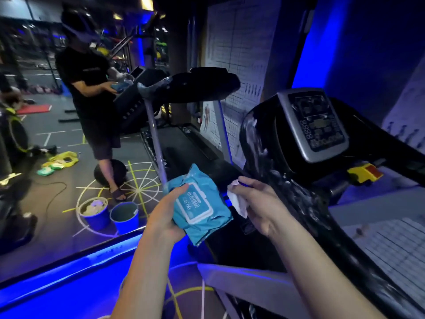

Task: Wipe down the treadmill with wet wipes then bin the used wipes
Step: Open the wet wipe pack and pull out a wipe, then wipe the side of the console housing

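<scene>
My left hand (166,214) grips a blue pack of wet wipes (199,207) from its left side, with the white lid facing up. My right hand (258,203) pinches a crumpled white wipe (238,200) just right of the pack. Both hover beside the black treadmill's glossy left handrail (299,194), which looks wet and streaked. The treadmill's console (314,125), with a grey frame and dark buttons, stands above on the right. Two blue buckets sit on the floor at lower left: one (94,211) holds white used wipes, the other (125,217) looks empty.
Another person (92,93) stands at a second treadmill (184,88) ahead on the left, holding a blue pack. A dark ball (115,172), green wipe packs (49,170) and a cable lie on the taped floor. A yellow and red safety clip (365,172) sits right of the console.
</scene>
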